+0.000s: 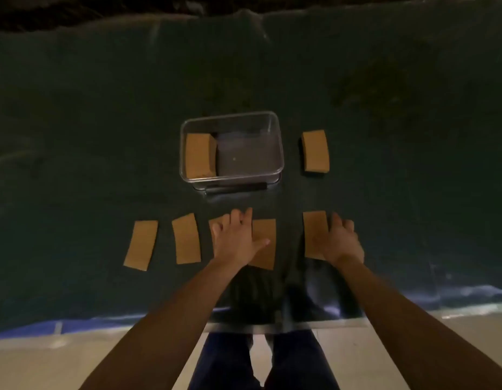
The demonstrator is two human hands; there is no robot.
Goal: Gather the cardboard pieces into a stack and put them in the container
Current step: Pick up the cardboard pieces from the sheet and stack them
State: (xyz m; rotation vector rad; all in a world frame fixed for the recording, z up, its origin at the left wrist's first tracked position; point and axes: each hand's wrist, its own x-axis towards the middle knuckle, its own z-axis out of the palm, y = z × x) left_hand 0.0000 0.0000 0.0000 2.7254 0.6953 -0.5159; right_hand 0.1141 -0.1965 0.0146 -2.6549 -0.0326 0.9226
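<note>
A clear plastic container (276, 153) stands mid-table with a stack of brown cardboard (200, 156) against its left wall. A row of cardboard pieces lies nearer me: one at far left (141, 244), one beside it (186, 239), one mostly hidden under my left hand (216, 220), one (264, 244) under that hand's thumb side. My left hand (235, 237) rests flat with fingers spread across those two pieces. My right hand (342, 242) lies on the right edge of another piece (314, 235). A separate piece or small stack (315, 151) sits right of the container.
A dark green cloth (103, 136) covers the table, with its near edge (131, 319) below my forearms. My legs in dark trousers (230, 361) and a pale floor (47, 361) show beneath. A dark band runs along the far edge.
</note>
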